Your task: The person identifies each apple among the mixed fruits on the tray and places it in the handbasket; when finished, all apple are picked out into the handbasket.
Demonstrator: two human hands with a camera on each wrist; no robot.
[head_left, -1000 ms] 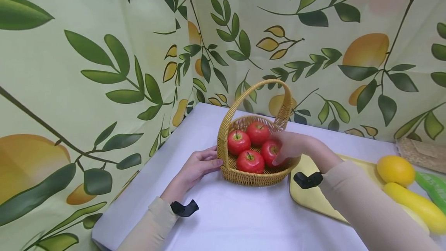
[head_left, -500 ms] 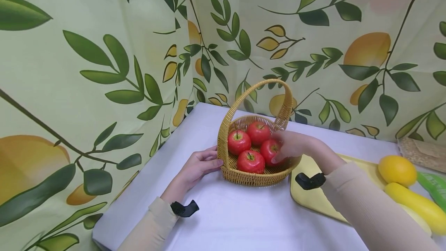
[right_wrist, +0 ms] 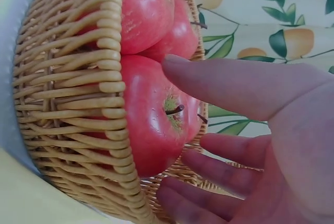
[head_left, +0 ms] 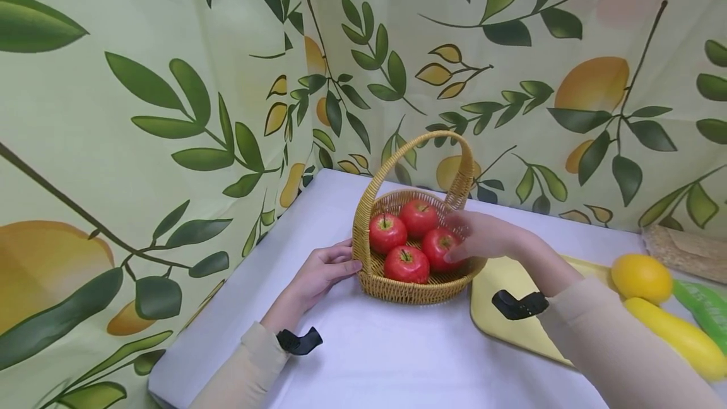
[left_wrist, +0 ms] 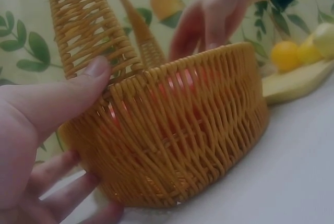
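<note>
A wicker basket (head_left: 417,292) with a tall handle stands on the white-covered table, and several red apples lie inside. My left hand (head_left: 320,273) holds it at the left side; in the left wrist view the thumb lies at the foot of the handle (left_wrist: 86,25) and the fingers are against the wall below. My right hand (head_left: 483,235) is over the right part of the basket, beside the rightmost apple (head_left: 440,248). In the right wrist view its fingers (right_wrist: 219,169) are spread apart, with the thumb tip right over that apple (right_wrist: 151,114).
Right of the basket is a pale yellow board (head_left: 500,308). Farther right are an orange (head_left: 642,278), a long yellow vegetable (head_left: 678,339), a green packet (head_left: 704,308) and a brown bag (head_left: 684,251). A leaf-patterned cloth (head_left: 483,81) hangs behind the table.
My right wrist and forearm have shifted slightly right, and the right fingers have loosened from the rightmost apple. My left hand, the basket and the apples stay in place.
</note>
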